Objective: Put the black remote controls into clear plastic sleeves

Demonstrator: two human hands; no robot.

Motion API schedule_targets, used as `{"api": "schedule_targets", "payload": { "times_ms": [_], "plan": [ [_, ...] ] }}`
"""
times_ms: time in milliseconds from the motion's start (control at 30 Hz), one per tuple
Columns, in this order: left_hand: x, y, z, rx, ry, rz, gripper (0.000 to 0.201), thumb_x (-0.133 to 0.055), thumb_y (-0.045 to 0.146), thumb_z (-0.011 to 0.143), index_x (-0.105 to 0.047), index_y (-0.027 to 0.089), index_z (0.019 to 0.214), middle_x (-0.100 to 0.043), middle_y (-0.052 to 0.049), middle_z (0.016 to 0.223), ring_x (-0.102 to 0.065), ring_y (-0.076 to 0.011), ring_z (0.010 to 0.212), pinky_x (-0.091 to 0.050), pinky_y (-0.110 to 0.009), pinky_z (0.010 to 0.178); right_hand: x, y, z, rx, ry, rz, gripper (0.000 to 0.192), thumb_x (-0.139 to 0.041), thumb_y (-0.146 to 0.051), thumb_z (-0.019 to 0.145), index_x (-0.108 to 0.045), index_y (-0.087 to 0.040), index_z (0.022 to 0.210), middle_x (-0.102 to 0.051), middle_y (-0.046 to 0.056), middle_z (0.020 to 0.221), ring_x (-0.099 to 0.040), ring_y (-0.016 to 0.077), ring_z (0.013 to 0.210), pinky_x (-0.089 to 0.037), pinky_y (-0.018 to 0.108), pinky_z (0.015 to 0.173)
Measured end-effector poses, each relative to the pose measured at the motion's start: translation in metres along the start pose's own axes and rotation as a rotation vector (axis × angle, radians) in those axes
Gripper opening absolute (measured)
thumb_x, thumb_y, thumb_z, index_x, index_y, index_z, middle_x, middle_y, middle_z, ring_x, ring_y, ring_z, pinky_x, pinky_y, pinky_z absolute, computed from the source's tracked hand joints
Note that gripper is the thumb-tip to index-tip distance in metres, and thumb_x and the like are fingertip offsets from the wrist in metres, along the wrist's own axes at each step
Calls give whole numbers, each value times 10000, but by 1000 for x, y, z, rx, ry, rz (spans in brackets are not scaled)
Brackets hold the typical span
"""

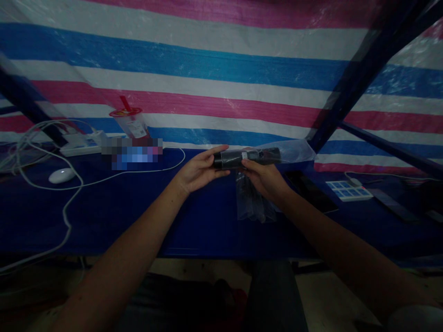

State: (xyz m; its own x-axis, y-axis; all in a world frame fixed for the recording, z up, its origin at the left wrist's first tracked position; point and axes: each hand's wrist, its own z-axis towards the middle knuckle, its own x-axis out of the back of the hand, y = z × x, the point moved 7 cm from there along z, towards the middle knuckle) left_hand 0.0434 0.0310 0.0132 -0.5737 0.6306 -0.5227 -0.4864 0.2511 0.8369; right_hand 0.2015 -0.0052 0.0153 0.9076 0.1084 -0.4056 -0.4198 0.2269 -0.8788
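A black cylindrical item (232, 159) lies crosswise between my hands above the blue table, partly inside a clear plastic bag (297, 150) that trails off to the right. A small pale label shows on its side; its exact kind is unclear. My left hand (199, 169) cups the left end, fingers and thumb around it. From below, my right hand (266, 179) grips the middle, its thumb against the dark surface near the label. Just under my right hand, several clear plastic bags with dark contents (254, 203) lie on the table.
White cables and a power strip (85, 143) lie at left, near a white mouse (62, 175) and a drink cup with a red straw (131, 122). To the right are a dark tablet-like slab (311, 190) and a white-and-blue sheet (349, 190). Blue metal posts (363, 78) frame a striped tarp (207, 64).
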Motion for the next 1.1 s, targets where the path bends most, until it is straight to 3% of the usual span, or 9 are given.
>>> {"api": "schedule_targets", "payload": {
  "times_ms": [100,367,633,833,1000,1100],
  "plan": [
    [-2,0,-1,-8,-31,9,481,-653,150,863,-629,204,1341,-673,-129,1296,-653,-258,1152,-563,-369,908,-6,0,-3,-3,-44,9,359,-819,-262,727,-674,-305,1053,-724,10,1092,-651,245,1109,-520,458,990],
    [0,0,1,-39,-61,87,398,-771,220,793,-734,120,1176,-673,-160,1289,-650,-241,1077,-553,-338,855,-16,-1,-7,-41,-116,40,331,-774,-269,762,-670,-282,1076,-727,33,1106,-663,253,1084,-532,471,969],
    [19,4,7,-102,84,146,346,-850,236,715,-771,104,1024,-751,-132,1024,-679,-212,978,-487,-338,931,-1,2,-1,-146,26,170,175,-719,-310,833,-667,-245,987,-703,34,1041,-664,216,986,-561,397,889],
    [29,6,7,-127,205,128,220,-824,170,734,-760,145,944,-716,-61,896,-643,-135,799,-512,-268,769,10,0,1,-160,117,190,79,-671,-296,861,-624,-240,891,-698,31,958,-661,204,955,-561,390,911],
    [11,1,1,9,19,159,391,-821,256,755,-737,192,1132,-703,-108,1114,-667,-216,953,-560,-326,769,12,7,1,-187,105,201,109,-691,-312,854,-631,-236,905,-708,30,944,-669,199,913,-572,392,871],
    [4,1,-1,-2,-19,197,378,-840,293,744,-741,196,1096,-707,-91,1047,-678,-201,886,-562,-316,725,12,7,1,-159,107,178,145,-728,-318,840,-631,-233,905,-704,28,936,-667,197,883,-570,373,805]
  ]
}}
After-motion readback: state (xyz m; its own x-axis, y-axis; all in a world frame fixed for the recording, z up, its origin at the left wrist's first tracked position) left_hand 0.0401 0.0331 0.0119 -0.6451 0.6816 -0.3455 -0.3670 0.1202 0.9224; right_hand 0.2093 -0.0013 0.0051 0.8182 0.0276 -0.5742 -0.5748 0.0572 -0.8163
